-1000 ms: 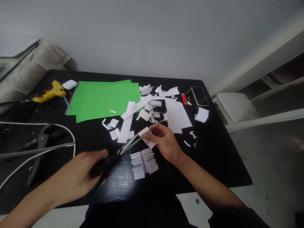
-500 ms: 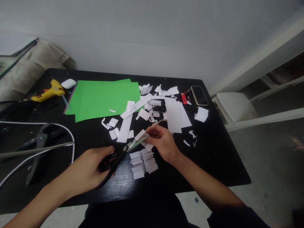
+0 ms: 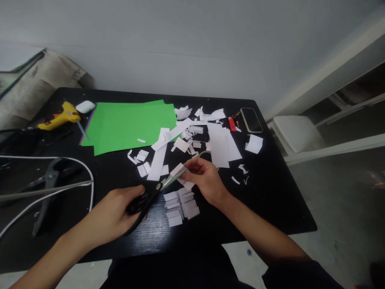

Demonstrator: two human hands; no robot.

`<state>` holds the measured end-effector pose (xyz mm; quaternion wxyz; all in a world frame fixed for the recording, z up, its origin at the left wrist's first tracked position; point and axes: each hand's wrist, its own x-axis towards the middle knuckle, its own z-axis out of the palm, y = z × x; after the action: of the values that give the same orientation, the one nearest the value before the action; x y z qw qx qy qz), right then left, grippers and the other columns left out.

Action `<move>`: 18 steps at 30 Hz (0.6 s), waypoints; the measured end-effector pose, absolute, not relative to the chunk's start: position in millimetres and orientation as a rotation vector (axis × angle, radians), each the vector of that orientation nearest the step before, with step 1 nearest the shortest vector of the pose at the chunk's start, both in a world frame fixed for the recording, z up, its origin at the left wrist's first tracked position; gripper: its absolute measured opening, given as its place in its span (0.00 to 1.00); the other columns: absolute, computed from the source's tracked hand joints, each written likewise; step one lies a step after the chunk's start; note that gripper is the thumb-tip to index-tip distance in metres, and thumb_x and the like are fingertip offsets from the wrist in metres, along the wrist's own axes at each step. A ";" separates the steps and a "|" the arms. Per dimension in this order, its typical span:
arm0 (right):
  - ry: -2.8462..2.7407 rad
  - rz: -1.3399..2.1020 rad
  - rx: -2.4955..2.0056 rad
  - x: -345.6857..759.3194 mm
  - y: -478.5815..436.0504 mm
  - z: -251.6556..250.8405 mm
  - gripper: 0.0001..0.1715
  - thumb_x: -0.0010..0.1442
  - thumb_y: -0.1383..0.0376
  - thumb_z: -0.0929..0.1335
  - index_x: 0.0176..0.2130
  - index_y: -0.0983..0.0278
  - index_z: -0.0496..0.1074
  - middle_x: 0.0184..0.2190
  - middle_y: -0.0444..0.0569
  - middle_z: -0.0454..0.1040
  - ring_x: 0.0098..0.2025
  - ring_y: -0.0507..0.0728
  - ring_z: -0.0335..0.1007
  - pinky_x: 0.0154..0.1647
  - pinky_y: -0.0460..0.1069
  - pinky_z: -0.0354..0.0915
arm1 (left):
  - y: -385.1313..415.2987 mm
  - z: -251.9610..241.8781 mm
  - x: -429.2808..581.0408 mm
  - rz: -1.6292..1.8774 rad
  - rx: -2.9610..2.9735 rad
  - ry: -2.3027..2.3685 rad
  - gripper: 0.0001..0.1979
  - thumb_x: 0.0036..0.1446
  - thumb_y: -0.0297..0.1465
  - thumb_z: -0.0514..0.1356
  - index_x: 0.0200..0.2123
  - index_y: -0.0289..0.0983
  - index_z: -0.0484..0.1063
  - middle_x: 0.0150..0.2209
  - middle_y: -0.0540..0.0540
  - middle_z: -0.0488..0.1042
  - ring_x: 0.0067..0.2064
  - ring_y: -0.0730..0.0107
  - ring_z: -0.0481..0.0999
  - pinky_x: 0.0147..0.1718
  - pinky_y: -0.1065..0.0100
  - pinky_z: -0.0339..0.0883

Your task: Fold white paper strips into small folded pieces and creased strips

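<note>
My left hand (image 3: 116, 212) is closed round the black handles of a pair of scissors (image 3: 159, 186), whose blades point up and to the right. The blades lie against a small piece of white paper (image 3: 178, 170). Pinching that paper by its right end is my right hand (image 3: 206, 178), its fingertips close to the blade tips. Just below sit several folded white paper pieces (image 3: 181, 206), grouped in two columns on the black table (image 3: 255, 208). Part of another white piece shows under the right hand's fingers.
White scraps and strips (image 3: 158, 162) lie beyond my hands. Green sheets (image 3: 132, 126), a yellow glue gun (image 3: 64, 116), a white case (image 3: 86, 106), white cable (image 3: 87, 167) and dark pliers-like tool (image 3: 48, 188) are left. A red lighter (image 3: 232, 123) and phone (image 3: 251, 120) are right.
The scissor blades look more closed on the paper and have tilted slightly. Both hands stay in nearly the same place; the whole view has shifted a little.
</note>
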<state>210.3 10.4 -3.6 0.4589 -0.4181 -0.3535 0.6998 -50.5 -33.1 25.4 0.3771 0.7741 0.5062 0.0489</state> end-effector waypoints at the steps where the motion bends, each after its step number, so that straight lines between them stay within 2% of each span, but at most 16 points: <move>1: -0.866 1.725 -1.029 210.2 10.3 -3.1 0.17 0.44 0.64 0.83 0.33 0.58 0.79 0.33 0.42 0.82 0.37 0.54 0.78 0.47 0.53 0.76 | -33.1 25.8 -50.6 0.135 1.979 1.290 0.09 0.63 0.34 0.56 0.30 0.38 0.68 0.27 0.50 0.75 0.27 0.69 0.73 0.28 0.69 0.63; 9: -0.870 1.723 -1.052 209.8 9.7 -2.5 0.18 0.43 0.62 0.84 0.34 0.59 0.79 0.33 0.43 0.82 0.37 0.55 0.79 0.49 0.55 0.76 | -35.0 22.1 -52.4 0.141 1.966 1.300 0.12 0.65 0.37 0.55 0.30 0.38 0.69 0.26 0.50 0.75 0.26 0.70 0.73 0.27 0.69 0.62; 18: -0.873 1.727 -1.064 210.1 9.6 -2.8 0.16 0.44 0.65 0.83 0.33 0.58 0.80 0.33 0.42 0.82 0.38 0.54 0.80 0.48 0.53 0.76 | -33.3 26.4 -51.7 0.161 1.992 1.263 0.12 0.65 0.36 0.54 0.29 0.39 0.68 0.25 0.50 0.74 0.24 0.70 0.73 0.26 0.69 0.62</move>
<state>210.1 9.6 -2.8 0.4501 -0.4304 -0.3529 0.6983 -51.7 -33.3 26.4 0.3791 0.7796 0.4945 0.0632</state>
